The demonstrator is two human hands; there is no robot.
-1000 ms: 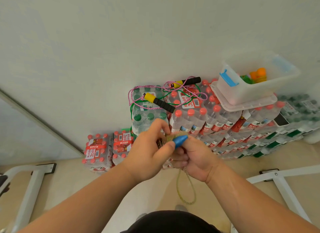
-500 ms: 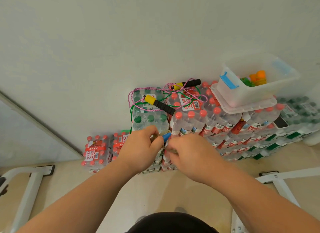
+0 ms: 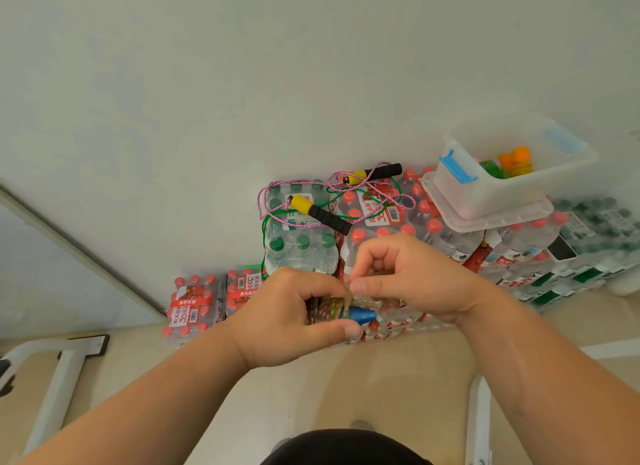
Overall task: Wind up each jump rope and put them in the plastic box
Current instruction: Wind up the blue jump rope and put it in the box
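Note:
My left hand (image 3: 291, 322) grips a wound jump rope bundle with a blue-tipped handle (image 3: 360, 315) in front of the stacked water packs. My right hand (image 3: 412, 277) pinches the translucent cord (image 3: 349, 296) just above that handle. A second jump rope (image 3: 322, 213) with yellow-and-black handles and a pink cord lies loose on top of the bottle packs, tangled with a green cord (image 3: 377, 191). The clear plastic box (image 3: 498, 187) with blue latches stands on its lid at the upper right and holds orange and green items (image 3: 509, 161).
Shrink-wrapped packs of water bottles (image 3: 301, 250) are stacked against the white wall; smaller packs (image 3: 190, 302) sit on the floor at left. White metal frame legs (image 3: 59, 388) stand at the lower left and lower right. A phone (image 3: 561, 248) lies on the packs at right.
The hanging cord loop seen a second ago is gone, taken up into the bundle. My right hand has risen above the handle and now pinches the cord; my left hand keeps its hold.

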